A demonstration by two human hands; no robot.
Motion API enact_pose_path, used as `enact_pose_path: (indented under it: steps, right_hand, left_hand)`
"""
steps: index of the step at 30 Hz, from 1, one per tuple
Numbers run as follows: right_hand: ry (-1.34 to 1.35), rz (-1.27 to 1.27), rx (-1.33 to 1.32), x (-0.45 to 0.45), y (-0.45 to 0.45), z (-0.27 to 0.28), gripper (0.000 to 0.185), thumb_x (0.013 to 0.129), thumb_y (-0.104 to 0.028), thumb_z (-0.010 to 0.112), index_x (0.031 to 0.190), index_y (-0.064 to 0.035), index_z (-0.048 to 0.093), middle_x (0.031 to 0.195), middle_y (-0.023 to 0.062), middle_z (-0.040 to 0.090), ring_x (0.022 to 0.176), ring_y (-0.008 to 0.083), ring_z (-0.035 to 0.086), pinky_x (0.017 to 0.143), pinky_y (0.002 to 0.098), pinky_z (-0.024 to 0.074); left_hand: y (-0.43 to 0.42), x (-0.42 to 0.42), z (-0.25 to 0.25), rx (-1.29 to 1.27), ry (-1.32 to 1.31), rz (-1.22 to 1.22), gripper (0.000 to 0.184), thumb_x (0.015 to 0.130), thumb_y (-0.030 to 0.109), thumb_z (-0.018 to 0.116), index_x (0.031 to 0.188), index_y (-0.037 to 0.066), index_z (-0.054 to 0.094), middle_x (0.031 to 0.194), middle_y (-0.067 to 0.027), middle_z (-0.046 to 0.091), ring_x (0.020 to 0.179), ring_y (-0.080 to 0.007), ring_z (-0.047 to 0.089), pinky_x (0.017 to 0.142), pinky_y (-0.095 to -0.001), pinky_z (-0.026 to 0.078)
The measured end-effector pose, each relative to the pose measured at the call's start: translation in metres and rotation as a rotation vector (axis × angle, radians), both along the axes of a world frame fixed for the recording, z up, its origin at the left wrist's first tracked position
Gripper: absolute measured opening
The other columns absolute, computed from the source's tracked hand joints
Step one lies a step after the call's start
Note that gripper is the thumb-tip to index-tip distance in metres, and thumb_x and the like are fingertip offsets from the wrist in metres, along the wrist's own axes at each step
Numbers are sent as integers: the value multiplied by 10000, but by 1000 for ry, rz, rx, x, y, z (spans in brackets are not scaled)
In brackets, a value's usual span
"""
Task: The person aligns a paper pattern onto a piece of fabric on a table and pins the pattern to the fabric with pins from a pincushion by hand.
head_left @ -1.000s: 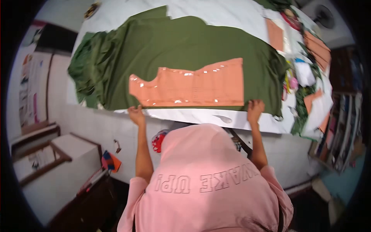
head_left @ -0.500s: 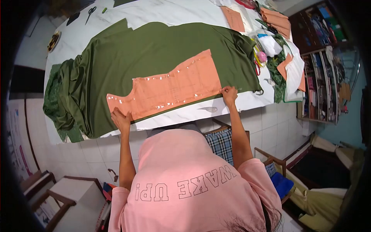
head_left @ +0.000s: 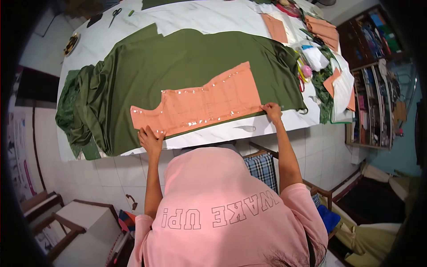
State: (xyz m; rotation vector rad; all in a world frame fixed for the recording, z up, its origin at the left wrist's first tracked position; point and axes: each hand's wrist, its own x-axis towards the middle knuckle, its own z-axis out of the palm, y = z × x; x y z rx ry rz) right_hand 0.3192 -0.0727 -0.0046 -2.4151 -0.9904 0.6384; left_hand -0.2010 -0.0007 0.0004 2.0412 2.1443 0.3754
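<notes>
Inward from the green fabric's front edge, both hands had moved onto the lower corners of the orange piece over the past second. The camera's view had swung too, so the tilt across the surface (head_left: 213, 133) was probably the head turning rather than the cloth shifting.

Nearest came the pink shirt (head_left: 209, 191), with a plaid cloth (head_left: 261, 171) on a chair beyond its right side. At the front edge, the left hand (head_left: 151, 141) lay with fingers apart, resting over the lower left corner of the orange piece (head_left: 195, 104). The right hand (head_left: 272, 111) touched the lower right corner with its fingertips; whether it pinched the piece or only pressed it could not be told. A grey teardrop shape (head_left: 245, 128) showed between the hands, near the edge.

The orange piece lay flat on the green fabric (head_left: 187, 53), a thin green strip showing below its long side. With both ends under the hands, it seemed better steadied against slipping than when they only touched the fabric.

Farther off, a pink ball (head_left: 306, 71) sat among clutter on the right; scissors (head_left: 114, 17), out of view a second earlier, lay at the far left.
</notes>
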Motion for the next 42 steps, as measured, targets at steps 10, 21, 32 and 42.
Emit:
enact_pose_path:
  steps: [10, 21, 32, 42]
  right_hand:
    - [-278, 129, -72, -5, -2, -4, 266, 681, -365, 737, 690, -106, 676, 686, 61, 634, 839, 293, 548, 731, 496, 384]
    - [-215, 399, -52, 11, 0, 14, 280, 728, -352, 704, 722, -73, 672, 703, 81, 626, 830, 291, 549, 740, 457, 400]
    - [-651, -120, 354, 282, 74, 6, 246, 748, -263, 605, 873, -58, 658, 733, 167, 631, 696, 310, 620, 633, 392, 480]
    - [-586, 127, 295, 342, 86, -27, 552, 707, -361, 681, 1085, -3, 495, 1051, 281, 504, 936, 452, 502, 824, 473, 410]
  left_hand:
    - [-8, 32, -9, 56, -9, 151, 713, 763, 371, 672, 1295, 6, 366, 1344, -294, 309, 1257, -456, 273, 1005, -547, 245]
    - [-44, 267, 13, 11, -48, -228, 676, 849, 429, 543, 1383, 88, 308, 1451, -191, 210, 1344, -409, 132, 1025, -613, 115]
    - [-49, 281, 1, -39, -46, -277, 723, 845, 505, 501, 1426, 156, 248, 1498, -156, 98, 1371, -397, 33, 1010, -658, 23]
    - [-45, 272, 3, -45, -18, -264, 759, 837, 538, 486, 1428, 138, 229, 1499, -152, 93, 1376, -379, 48, 1014, -652, 9]
